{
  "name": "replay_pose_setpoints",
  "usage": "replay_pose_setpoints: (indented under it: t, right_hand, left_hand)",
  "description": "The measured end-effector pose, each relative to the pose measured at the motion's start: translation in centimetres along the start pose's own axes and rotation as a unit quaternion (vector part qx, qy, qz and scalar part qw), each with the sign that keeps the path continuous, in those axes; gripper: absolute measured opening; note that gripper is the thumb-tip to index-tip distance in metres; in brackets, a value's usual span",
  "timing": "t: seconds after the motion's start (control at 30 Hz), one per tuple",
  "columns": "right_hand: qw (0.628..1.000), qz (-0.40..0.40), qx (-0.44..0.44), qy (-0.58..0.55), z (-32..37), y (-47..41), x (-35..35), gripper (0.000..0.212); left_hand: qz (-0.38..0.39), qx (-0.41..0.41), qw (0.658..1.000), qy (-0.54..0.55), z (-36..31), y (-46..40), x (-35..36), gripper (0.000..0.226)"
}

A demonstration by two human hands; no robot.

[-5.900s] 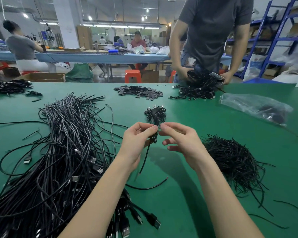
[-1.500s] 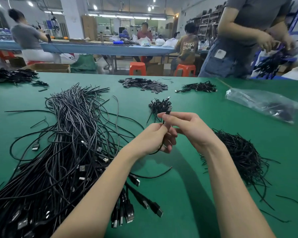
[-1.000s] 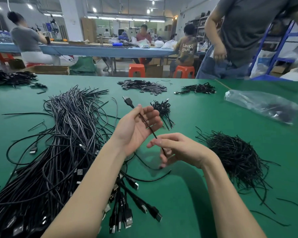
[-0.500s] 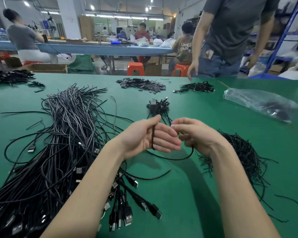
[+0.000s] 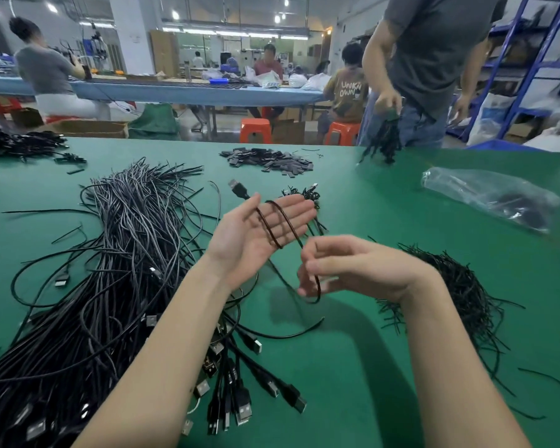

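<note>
Left hand (image 5: 259,234) flat, palm up, fingers straight, just right of the cable pile (image 5: 110,270). Black cable (image 5: 280,221) looped across its fingers, plug (image 5: 238,189) jutting beyond. Right hand (image 5: 353,270), farther right of the pile, curled round the cable's lower run, apparently pinching it.

Only one bit of txt is reading clearly: the brown T-shirt (image 5: 348,92) on the person sitting on an orange stool (image 5: 341,132) beyond the green bench (image 5: 369,350) is showing pale block caps across the back, in 2 lines, "UNKN" over "OWN". A small pale graphic is sitting just under the letters, too blurry to make out. Any other marks around the room are coming out too small or soft to read.
</note>
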State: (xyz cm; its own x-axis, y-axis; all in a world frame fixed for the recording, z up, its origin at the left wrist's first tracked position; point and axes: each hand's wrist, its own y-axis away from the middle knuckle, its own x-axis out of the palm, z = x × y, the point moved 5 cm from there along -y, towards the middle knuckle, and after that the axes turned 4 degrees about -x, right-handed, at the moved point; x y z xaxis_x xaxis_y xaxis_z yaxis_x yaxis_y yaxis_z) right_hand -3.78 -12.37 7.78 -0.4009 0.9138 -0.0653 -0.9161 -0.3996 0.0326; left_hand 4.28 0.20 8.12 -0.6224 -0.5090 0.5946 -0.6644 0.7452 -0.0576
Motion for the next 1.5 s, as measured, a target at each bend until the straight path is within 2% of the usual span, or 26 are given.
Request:
replay_pose_setpoints:
  t: [0.1,0.17,0.27,0.37,0.43,0.53,0.57,0.63,0.73,0.8,0.87,0.93,1.03,1.13,1.2,1.3,1.4,1.5]
  right_hand:
    - [0.991,0.015,0.054,-0.123,-3.4,0.2,-0.1,0.019]
    - [0.990,-0.006,0.073,-0.124,-4.8,-0.2,-0.5,0.029]
    - [0.994,-0.069,0.081,-0.021,-5.5,-0.9,-1.9,0.036]
    - [0.980,-0.156,0.082,0.091,-4.8,-1.0,-2.9,0.026]
    - [0.961,-0.211,0.053,0.173,-3.5,-1.0,-3.6,0.019]
    - [0.914,-0.264,0.010,0.307,-0.9,-1.1,-4.2,0.022]
    - [0.905,-0.274,-0.001,0.326,-0.1,-1.1,-4.1,0.023]
    - [0.909,-0.286,-0.029,0.303,1.0,-1.2,-3.7,0.026]
    - [0.918,-0.302,-0.057,0.252,2.3,-1.5,-2.8,0.021]
    - [0.928,-0.299,-0.079,0.208,2.9,-2.0,-2.0,0.019]
    - [0.940,-0.268,-0.087,0.191,3.2,-2.1,-1.2,0.022]
    - [0.971,-0.174,-0.074,0.149,2.8,-1.8,-0.5,0.026]
    - [0.997,-0.008,-0.019,0.072,0.6,-0.9,0.2,0.017]
    - [0.997,0.044,0.039,-0.045,-2.3,-0.3,0.1,0.014]
    - [0.993,0.042,0.070,-0.084,-3.9,-0.2,0.0,0.018]
    - [0.994,-0.015,0.090,-0.065,-4.8,-0.2,-1.2,0.018]
    - [0.991,-0.088,0.100,-0.031,-5.2,-0.4,-2.6,0.024]
    - [0.976,-0.195,0.097,-0.006,-4.3,-0.6,-4.1,0.017]
  left_hand:
    - [0.043,-0.007,0.998,0.048,0.0,0.1,0.7,0.063]
    - [0.065,-0.020,0.997,0.028,0.3,0.2,1.2,0.063]
    - [0.085,-0.046,0.995,-0.020,0.6,0.6,1.8,0.059]
    - [0.114,-0.086,0.981,-0.130,1.0,1.2,2.1,0.056]
    - [0.124,-0.130,0.958,-0.226,1.6,1.3,2.2,0.060]
    - [0.098,-0.170,0.912,-0.360,2.5,0.9,2.0,0.064]
    - [0.079,-0.167,0.901,-0.393,2.6,0.8,1.9,0.063]
    - [0.035,-0.145,0.891,-0.428,2.8,0.5,1.5,0.062]
    - [-0.031,-0.062,0.923,-0.378,2.7,-0.1,1.3,0.067]
    - [-0.063,-0.030,0.957,-0.281,2.7,-0.4,0.9,0.071]
    - [-0.054,-0.013,0.982,-0.178,2.5,-0.6,0.3,0.073]
    - [-0.032,-0.005,0.994,-0.101,1.7,-0.4,-0.1,0.067]
    - [-0.011,-0.008,1.000,-0.014,0.9,-0.3,-0.4,0.060]
    - [0.015,-0.001,0.998,0.061,0.5,-0.1,0.1,0.060]
    - [0.028,-0.002,0.997,0.075,0.3,0.1,0.4,0.062]
    - [0.038,-0.019,0.999,0.030,0.2,0.4,0.6,0.060]
    - [0.046,-0.050,0.996,-0.062,0.7,0.6,0.7,0.058]
    - [0.044,-0.088,0.977,-0.188,1.4,0.7,0.8,0.064]
